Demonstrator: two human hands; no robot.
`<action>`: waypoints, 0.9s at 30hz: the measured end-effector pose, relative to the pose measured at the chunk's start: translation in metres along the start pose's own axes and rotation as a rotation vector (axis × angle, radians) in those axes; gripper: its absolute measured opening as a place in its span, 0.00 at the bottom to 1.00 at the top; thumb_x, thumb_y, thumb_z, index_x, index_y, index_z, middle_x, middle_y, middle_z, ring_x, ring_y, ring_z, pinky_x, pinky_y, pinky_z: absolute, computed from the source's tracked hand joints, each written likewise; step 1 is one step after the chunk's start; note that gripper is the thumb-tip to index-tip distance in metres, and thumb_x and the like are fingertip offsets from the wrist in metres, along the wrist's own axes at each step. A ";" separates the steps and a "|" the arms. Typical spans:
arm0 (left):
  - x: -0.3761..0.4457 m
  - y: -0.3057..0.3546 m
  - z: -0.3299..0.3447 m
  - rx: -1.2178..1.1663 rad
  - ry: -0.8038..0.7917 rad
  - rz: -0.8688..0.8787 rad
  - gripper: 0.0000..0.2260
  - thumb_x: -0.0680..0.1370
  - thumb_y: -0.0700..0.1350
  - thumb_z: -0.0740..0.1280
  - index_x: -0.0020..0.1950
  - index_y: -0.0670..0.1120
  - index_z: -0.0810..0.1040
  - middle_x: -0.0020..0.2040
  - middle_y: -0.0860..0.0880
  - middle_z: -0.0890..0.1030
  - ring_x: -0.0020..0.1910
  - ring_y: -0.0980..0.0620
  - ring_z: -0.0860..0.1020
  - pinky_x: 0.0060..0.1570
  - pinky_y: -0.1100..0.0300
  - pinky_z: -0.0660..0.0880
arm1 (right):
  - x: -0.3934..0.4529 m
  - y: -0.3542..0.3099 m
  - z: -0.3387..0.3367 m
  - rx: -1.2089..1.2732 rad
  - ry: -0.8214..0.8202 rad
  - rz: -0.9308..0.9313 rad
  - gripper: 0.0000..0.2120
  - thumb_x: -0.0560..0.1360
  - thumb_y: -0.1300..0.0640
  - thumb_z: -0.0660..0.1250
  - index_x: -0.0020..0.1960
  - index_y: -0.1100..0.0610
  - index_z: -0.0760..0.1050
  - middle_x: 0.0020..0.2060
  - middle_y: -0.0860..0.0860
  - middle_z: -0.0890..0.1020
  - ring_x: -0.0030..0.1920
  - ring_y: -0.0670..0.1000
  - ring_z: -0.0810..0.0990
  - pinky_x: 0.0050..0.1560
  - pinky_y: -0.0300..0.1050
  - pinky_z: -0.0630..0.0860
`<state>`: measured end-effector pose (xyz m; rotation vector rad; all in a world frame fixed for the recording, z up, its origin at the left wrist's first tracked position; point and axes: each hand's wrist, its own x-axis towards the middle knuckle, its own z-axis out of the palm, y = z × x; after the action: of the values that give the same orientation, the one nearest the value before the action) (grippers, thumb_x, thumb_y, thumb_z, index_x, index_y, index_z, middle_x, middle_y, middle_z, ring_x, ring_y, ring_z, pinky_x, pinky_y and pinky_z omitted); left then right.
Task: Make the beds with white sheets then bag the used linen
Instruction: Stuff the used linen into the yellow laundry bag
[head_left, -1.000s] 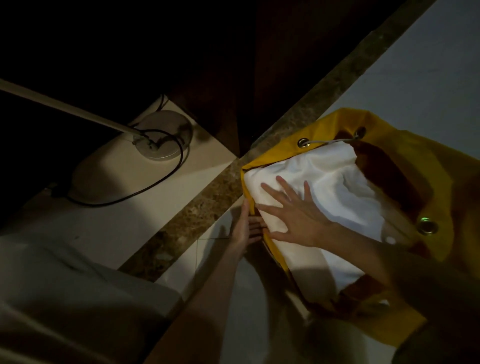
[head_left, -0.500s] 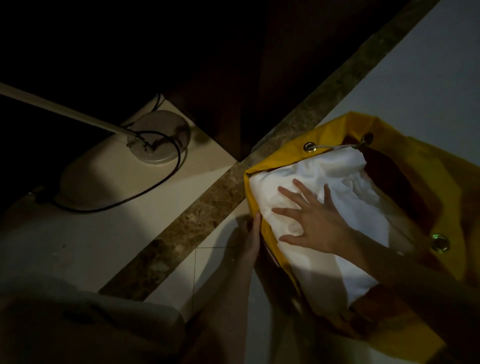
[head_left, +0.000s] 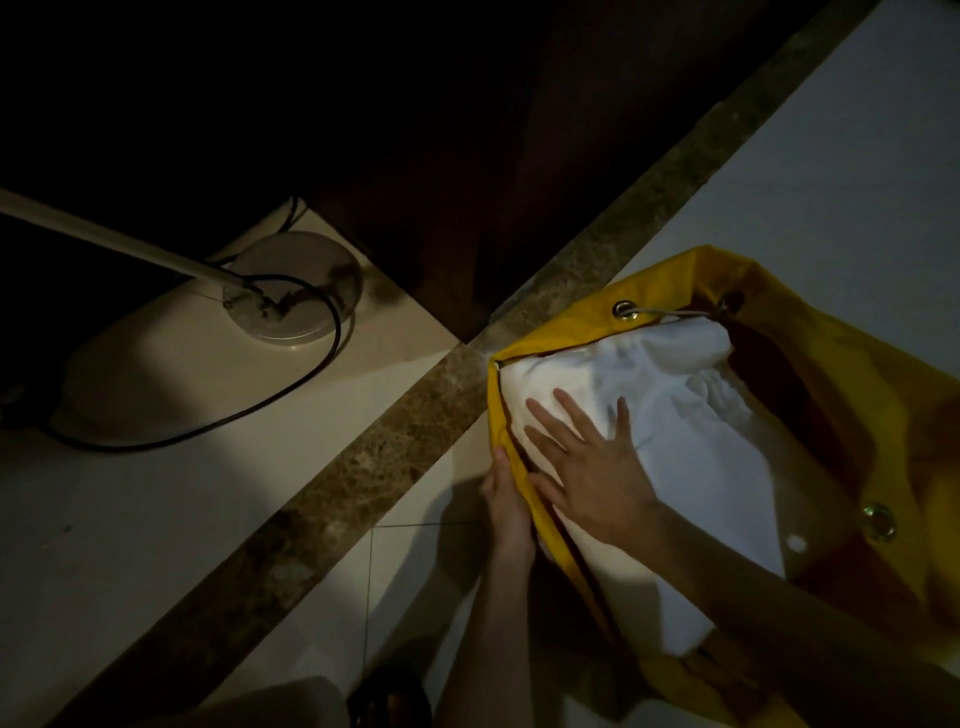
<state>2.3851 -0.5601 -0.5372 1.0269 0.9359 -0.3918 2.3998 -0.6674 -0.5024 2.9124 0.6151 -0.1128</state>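
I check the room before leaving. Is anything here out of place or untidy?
The loose black cable lies looped across the pale floor beside the round lamp base. Otherwise, nothing stands out.

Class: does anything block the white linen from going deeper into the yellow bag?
Nothing visible does. The right hand lies flat on the white linen, already inside the yellow bag; the left hand grips the bag's rim. The bag's bottom is hidden.

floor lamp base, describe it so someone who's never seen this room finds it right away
Start at the brown marble strip crossing the pale floor and look to its upper left. The floor lamp base is the flat round disc there, with a slanted pale pole rising from it and a black cable looping around it.
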 end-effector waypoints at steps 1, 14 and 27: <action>-0.003 0.004 -0.002 0.007 -0.012 0.025 0.21 0.81 0.56 0.59 0.67 0.43 0.75 0.61 0.42 0.79 0.58 0.44 0.79 0.58 0.51 0.75 | 0.002 0.005 -0.001 -0.007 -0.024 0.011 0.29 0.77 0.40 0.47 0.66 0.52 0.76 0.72 0.51 0.69 0.73 0.57 0.65 0.65 0.74 0.52; -0.036 0.040 0.010 0.136 -0.199 0.172 0.14 0.82 0.55 0.57 0.57 0.51 0.78 0.55 0.46 0.82 0.54 0.48 0.81 0.59 0.50 0.76 | -0.008 0.035 -0.011 0.351 -0.052 0.115 0.27 0.81 0.42 0.39 0.71 0.46 0.69 0.75 0.47 0.63 0.77 0.53 0.55 0.67 0.75 0.53; -0.053 0.041 0.014 0.104 -0.269 0.215 0.12 0.82 0.51 0.58 0.57 0.51 0.79 0.51 0.51 0.84 0.51 0.52 0.82 0.53 0.55 0.78 | -0.014 0.061 -0.002 0.253 -0.170 0.209 0.37 0.73 0.42 0.28 0.77 0.47 0.58 0.78 0.45 0.53 0.78 0.46 0.48 0.71 0.67 0.44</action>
<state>2.3891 -0.5593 -0.4693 1.1262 0.5625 -0.3899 2.4115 -0.7273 -0.4899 3.1415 0.2844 -0.4359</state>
